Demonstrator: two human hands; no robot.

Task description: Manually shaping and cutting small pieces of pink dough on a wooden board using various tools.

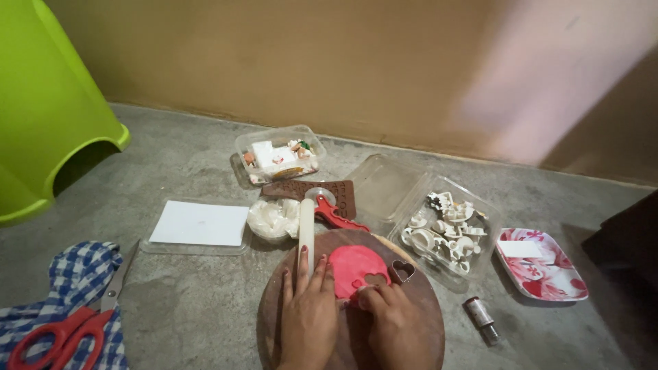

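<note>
A flat round of pink dough (pixel 351 266) lies on a round brown board (pixel 418 301), with a heart-shaped hole cut near its front edge. My left hand (pixel 308 308) rests flat on the board, its fingertips against the dough's left edge and beside a white rolling pin (pixel 306 229). My right hand (pixel 391 322) pinches the dough's front edge by the heart hole. A small metal heart cutter (pixel 403 270) sits on the board just right of the dough.
On the grey floor: a clear box of white cutters (pixel 445 229), a patterned pink tray (pixel 541 267), a red wheel cutter (pixel 332 214), a brown mould (pixel 301 188), a clear tub of decorations (pixel 277 156), a white card (pixel 199 223), red scissors (pixel 62 332) on checked cloth, a small bottle (pixel 482 316), a green stool (pixel 48 116).
</note>
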